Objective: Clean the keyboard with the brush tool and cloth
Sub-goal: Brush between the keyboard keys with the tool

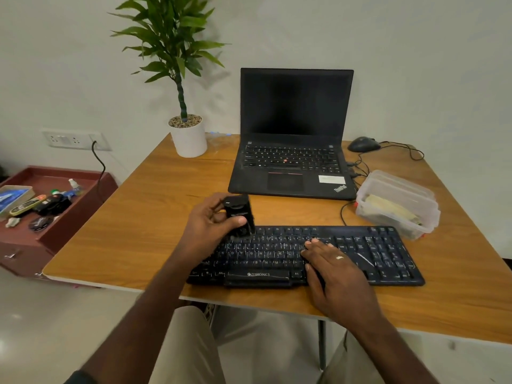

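Black Zebronics keyboard [346, 254] lies flat near the front edge of the wooden table [138, 217], long side parallel to that edge. Left hand [210, 223] grips a small black brush tool [238, 213]: fingers curled round its body, thumb across the front. Tool is upright, lower end down at the keyboard's top-left corner; bristles blurred, contact with keys not resolvable. Right hand [335, 268] rests palm-down on the keys right of centre, fingers straight and slightly spread, holding nothing; ring on one finger.

Behind keyboard: open ThinkPad laptop [295, 134], screen dark. Clear plastic container [399, 202] at right, touching or just beside the keyboard's far right corner; contents pale, possibly the cloth, cannot tell. Wired mouse [363, 144] right of laptop. White potted plant [188, 134] at the far-left corner. Off the table at left, a red cabinet top [33, 184] with assorted small items
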Demonstrator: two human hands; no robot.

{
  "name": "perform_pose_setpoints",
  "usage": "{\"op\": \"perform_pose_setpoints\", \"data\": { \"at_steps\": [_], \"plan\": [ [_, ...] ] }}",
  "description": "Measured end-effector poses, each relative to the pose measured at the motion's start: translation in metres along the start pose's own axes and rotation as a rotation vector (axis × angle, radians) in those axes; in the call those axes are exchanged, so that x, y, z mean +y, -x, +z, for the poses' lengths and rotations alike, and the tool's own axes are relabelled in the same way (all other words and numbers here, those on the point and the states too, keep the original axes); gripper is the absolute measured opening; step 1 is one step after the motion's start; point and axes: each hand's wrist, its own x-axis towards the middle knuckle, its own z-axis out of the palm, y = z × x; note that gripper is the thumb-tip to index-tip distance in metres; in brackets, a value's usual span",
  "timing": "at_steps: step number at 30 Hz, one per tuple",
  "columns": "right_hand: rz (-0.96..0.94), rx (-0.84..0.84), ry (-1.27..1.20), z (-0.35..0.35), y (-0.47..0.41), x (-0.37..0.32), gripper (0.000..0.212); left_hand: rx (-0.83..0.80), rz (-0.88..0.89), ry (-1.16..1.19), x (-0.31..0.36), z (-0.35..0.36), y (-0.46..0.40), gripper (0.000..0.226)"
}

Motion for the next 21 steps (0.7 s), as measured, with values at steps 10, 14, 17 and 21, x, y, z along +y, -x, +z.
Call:
{"op": "perform_pose_setpoints", "data": {
  "at_steps": [10, 14, 17, 21],
  "plan": [
    [-0.002, 0.01, -0.002, -0.001, 0.0, -0.001, 0.036, 0.07, 0.039, 0.024, 0.001, 0.046, -0.015, 0.037],
    [-0.001, 0.013, 0.011, 0.0, 0.0, 0.001, 0.033, 0.079, 0.023, -0.019, 0.01, 0.023, -0.005, 0.039],
    [-0.004, 0.013, 0.015, 0.001, 0.0, 0.001, 0.033, 0.005, 0.031, -0.07, 0.007, 0.013, -0.003, 0.04],
    [0.0, 0.018, 0.023, 0.0, -0.001, 0.0, 0.032, -0.078, 0.009, -0.05, -0.003, 0.029, -0.007, 0.044]
  ]
}}
